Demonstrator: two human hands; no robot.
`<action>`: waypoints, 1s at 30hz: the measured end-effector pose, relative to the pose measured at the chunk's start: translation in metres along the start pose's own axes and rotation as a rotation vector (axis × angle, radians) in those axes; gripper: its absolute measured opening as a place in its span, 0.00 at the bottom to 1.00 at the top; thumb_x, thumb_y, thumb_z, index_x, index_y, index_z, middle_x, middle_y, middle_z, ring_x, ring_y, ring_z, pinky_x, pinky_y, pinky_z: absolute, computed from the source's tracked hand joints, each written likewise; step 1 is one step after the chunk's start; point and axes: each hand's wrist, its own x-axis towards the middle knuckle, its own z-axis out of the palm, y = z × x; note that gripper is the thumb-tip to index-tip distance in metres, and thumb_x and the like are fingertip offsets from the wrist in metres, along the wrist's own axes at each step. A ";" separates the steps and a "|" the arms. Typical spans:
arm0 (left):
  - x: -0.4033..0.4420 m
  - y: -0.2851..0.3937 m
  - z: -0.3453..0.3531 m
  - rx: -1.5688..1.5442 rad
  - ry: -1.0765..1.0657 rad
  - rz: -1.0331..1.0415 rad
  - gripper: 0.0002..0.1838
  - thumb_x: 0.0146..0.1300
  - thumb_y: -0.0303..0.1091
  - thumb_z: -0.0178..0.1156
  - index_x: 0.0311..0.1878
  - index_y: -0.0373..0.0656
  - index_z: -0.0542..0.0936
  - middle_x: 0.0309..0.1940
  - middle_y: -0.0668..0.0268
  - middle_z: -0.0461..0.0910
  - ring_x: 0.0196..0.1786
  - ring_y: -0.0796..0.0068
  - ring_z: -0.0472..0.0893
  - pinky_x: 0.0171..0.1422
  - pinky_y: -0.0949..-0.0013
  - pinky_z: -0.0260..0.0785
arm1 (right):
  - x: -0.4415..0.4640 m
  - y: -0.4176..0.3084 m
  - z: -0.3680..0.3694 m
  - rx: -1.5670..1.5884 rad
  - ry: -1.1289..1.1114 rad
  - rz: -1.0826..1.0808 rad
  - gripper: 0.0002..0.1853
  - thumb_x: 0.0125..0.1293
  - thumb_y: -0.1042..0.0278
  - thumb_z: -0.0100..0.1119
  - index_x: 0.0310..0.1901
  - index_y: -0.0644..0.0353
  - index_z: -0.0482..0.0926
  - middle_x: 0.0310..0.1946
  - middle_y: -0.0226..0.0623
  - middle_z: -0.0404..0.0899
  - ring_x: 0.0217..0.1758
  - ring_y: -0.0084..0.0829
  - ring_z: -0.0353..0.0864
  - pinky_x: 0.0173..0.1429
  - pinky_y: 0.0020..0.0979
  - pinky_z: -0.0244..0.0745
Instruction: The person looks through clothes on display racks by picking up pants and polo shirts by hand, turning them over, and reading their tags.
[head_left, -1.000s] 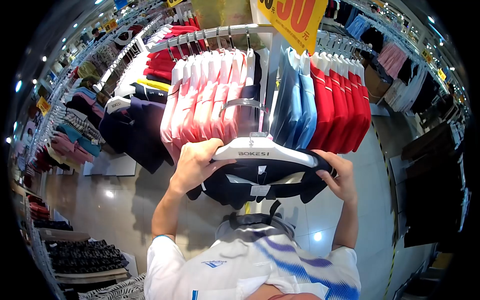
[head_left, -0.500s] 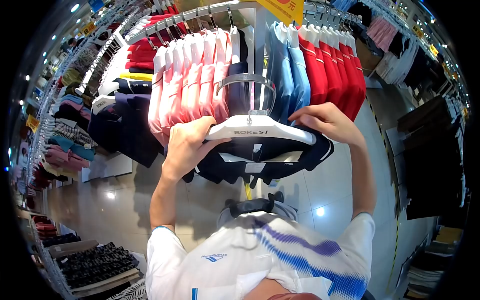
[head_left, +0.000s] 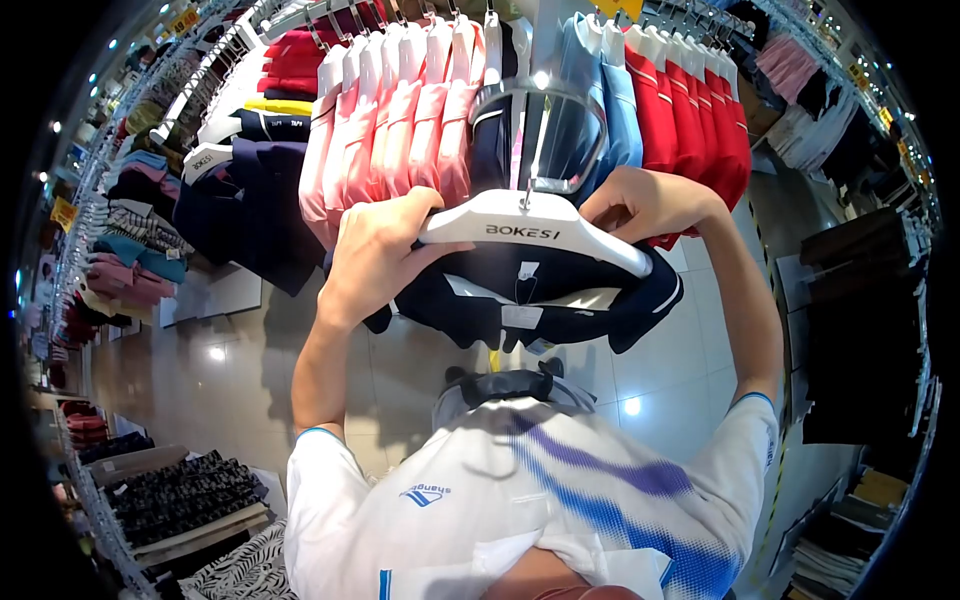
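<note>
A white hanger [head_left: 535, 222] lettered BOKESI, with a wide metal hook [head_left: 600, 130], carries a dark navy garment [head_left: 560, 312] that has a white tag at its neck. My left hand [head_left: 385, 250] grips the hanger's left end and the cloth there, thumb along the near side. My right hand [head_left: 645, 203] is bent over the right half of the hanger's upper edge, its fingers curled and their tips partly hidden. Just beyond the hanger, pink shirts [head_left: 390, 140] and blue shirts [head_left: 620, 110] hang on a rack.
Red shirts [head_left: 690, 130] hang at the right of the rack, and navy clothes [head_left: 245, 205] at its left. Folded patterned cloth [head_left: 185, 500] lies low at the left. Dark garments [head_left: 865, 340] hang at the far right above the tiled floor [head_left: 640, 360].
My right hand has left the garment's right shoulder and moved inward to the hanger's upper edge. My left hand keeps its hold. The hanger has turned slightly, its right end lower.
</note>
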 end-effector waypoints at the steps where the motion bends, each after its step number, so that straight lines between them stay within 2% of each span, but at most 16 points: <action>1: 0.000 0.000 -0.001 -0.009 0.008 -0.001 0.17 0.51 0.40 0.71 0.36 0.42 0.74 0.22 0.61 0.78 0.26 0.60 0.80 0.29 0.64 0.69 | 0.001 0.007 0.001 -0.026 0.035 -0.029 0.15 0.55 0.78 0.64 0.45 0.71 0.81 0.33 0.37 0.84 0.32 0.18 0.78 0.41 0.21 0.77; 2: 0.000 -0.001 -0.001 -0.019 0.015 -0.002 0.18 0.51 0.40 0.71 0.36 0.42 0.74 0.22 0.61 0.78 0.26 0.61 0.80 0.29 0.64 0.69 | 0.001 0.006 0.001 -0.021 0.034 -0.029 0.15 0.55 0.78 0.64 0.45 0.71 0.81 0.33 0.37 0.84 0.32 0.18 0.78 0.41 0.21 0.77; 4: -0.001 -0.002 0.000 -0.013 0.000 -0.025 0.18 0.50 0.40 0.72 0.36 0.42 0.74 0.23 0.61 0.79 0.26 0.62 0.80 0.29 0.65 0.69 | 0.002 0.002 0.001 -0.335 0.147 -0.033 0.12 0.54 0.77 0.65 0.41 0.70 0.83 0.29 0.39 0.84 0.27 0.19 0.78 0.36 0.21 0.75; 5: -0.001 -0.002 0.000 -0.003 0.011 -0.032 0.18 0.50 0.40 0.72 0.36 0.42 0.74 0.23 0.61 0.79 0.26 0.62 0.80 0.29 0.65 0.69 | 0.002 0.008 0.001 -0.328 0.221 -0.079 0.10 0.54 0.76 0.65 0.39 0.69 0.84 0.27 0.40 0.83 0.24 0.21 0.77 0.32 0.22 0.74; 12: 0.001 -0.006 -0.004 -0.007 0.031 -0.069 0.18 0.51 0.41 0.72 0.35 0.41 0.75 0.24 0.61 0.80 0.27 0.61 0.81 0.31 0.65 0.69 | -0.007 0.002 -0.002 -0.318 0.347 -0.041 0.09 0.56 0.77 0.64 0.40 0.68 0.84 0.31 0.40 0.84 0.28 0.23 0.81 0.38 0.23 0.78; 14: 0.005 -0.005 -0.005 -0.002 0.041 -0.053 0.18 0.51 0.40 0.71 0.36 0.41 0.75 0.24 0.60 0.80 0.27 0.59 0.80 0.31 0.65 0.69 | -0.010 -0.003 -0.002 -0.420 0.440 -0.015 0.06 0.57 0.78 0.63 0.37 0.68 0.84 0.30 0.38 0.83 0.29 0.23 0.81 0.39 0.24 0.78; 15: 0.007 -0.006 -0.008 -0.002 0.042 -0.056 0.18 0.51 0.40 0.71 0.36 0.41 0.75 0.24 0.60 0.80 0.27 0.59 0.80 0.31 0.65 0.69 | -0.013 -0.002 -0.004 -0.490 0.525 -0.018 0.05 0.60 0.76 0.62 0.37 0.68 0.82 0.28 0.36 0.82 0.29 0.23 0.81 0.39 0.23 0.78; 16: 0.008 -0.007 -0.011 0.003 0.032 -0.080 0.18 0.50 0.36 0.72 0.37 0.39 0.75 0.27 0.57 0.81 0.30 0.59 0.82 0.33 0.67 0.71 | -0.017 0.005 0.002 -0.271 0.780 -0.054 0.07 0.63 0.71 0.61 0.37 0.68 0.80 0.26 0.35 0.80 0.29 0.24 0.81 0.36 0.22 0.77; 18: 0.011 -0.011 -0.017 0.011 0.038 -0.119 0.19 0.48 0.32 0.73 0.39 0.38 0.74 0.30 0.55 0.83 0.33 0.59 0.84 0.35 0.68 0.73 | -0.039 -0.006 0.025 -0.252 1.066 -0.161 0.08 0.65 0.71 0.60 0.38 0.69 0.79 0.27 0.35 0.80 0.28 0.25 0.81 0.34 0.22 0.76; 20: 0.013 -0.014 -0.023 0.030 0.137 -0.060 0.17 0.52 0.38 0.71 0.37 0.39 0.75 0.27 0.58 0.79 0.31 0.58 0.80 0.36 0.64 0.69 | -0.062 -0.003 0.068 0.128 1.033 -0.244 0.07 0.66 0.73 0.58 0.38 0.70 0.79 0.28 0.36 0.80 0.29 0.25 0.81 0.34 0.22 0.76; 22: 0.014 -0.017 -0.028 0.001 0.130 -0.093 0.18 0.51 0.37 0.71 0.37 0.38 0.75 0.27 0.60 0.77 0.31 0.59 0.78 0.36 0.65 0.67 | -0.044 0.016 0.117 0.177 0.894 -0.281 0.09 0.64 0.70 0.63 0.39 0.69 0.79 0.29 0.38 0.81 0.30 0.25 0.83 0.32 0.21 0.75; 24: 0.020 -0.017 -0.027 -0.052 0.150 -0.094 0.17 0.51 0.37 0.72 0.37 0.38 0.75 0.28 0.60 0.78 0.30 0.59 0.78 0.35 0.65 0.67 | -0.001 0.021 0.145 0.037 0.998 -0.087 0.11 0.60 0.73 0.65 0.40 0.70 0.78 0.29 0.37 0.81 0.33 0.26 0.82 0.38 0.26 0.77; 26: 0.025 -0.016 -0.025 -0.068 0.141 -0.104 0.18 0.50 0.36 0.72 0.38 0.38 0.76 0.28 0.60 0.78 0.30 0.60 0.78 0.35 0.65 0.67 | 0.034 0.056 0.149 -0.239 1.133 -0.042 0.14 0.56 0.74 0.68 0.42 0.69 0.78 0.31 0.38 0.82 0.33 0.25 0.81 0.43 0.27 0.77; 27: 0.027 -0.015 -0.025 -0.081 0.148 -0.127 0.18 0.50 0.36 0.72 0.38 0.38 0.76 0.29 0.60 0.79 0.29 0.60 0.78 0.34 0.65 0.67 | 0.044 0.067 0.156 -0.231 1.154 -0.037 0.14 0.56 0.74 0.68 0.42 0.69 0.78 0.31 0.38 0.82 0.33 0.25 0.81 0.43 0.27 0.77; 29: 0.031 -0.016 -0.025 -0.051 0.141 -0.109 0.18 0.50 0.36 0.72 0.39 0.38 0.76 0.29 0.59 0.79 0.30 0.60 0.79 0.34 0.66 0.68 | 0.060 0.079 0.163 0.186 1.118 -0.129 0.15 0.54 0.74 0.69 0.43 0.68 0.77 0.32 0.37 0.83 0.32 0.23 0.81 0.45 0.25 0.75; 30: 0.032 -0.016 -0.024 -0.025 0.142 -0.112 0.18 0.49 0.36 0.73 0.39 0.38 0.77 0.30 0.59 0.80 0.31 0.61 0.80 0.35 0.66 0.69 | 0.061 0.078 0.166 0.226 1.053 -0.070 0.14 0.54 0.75 0.70 0.40 0.67 0.78 0.31 0.36 0.83 0.32 0.22 0.80 0.43 0.23 0.74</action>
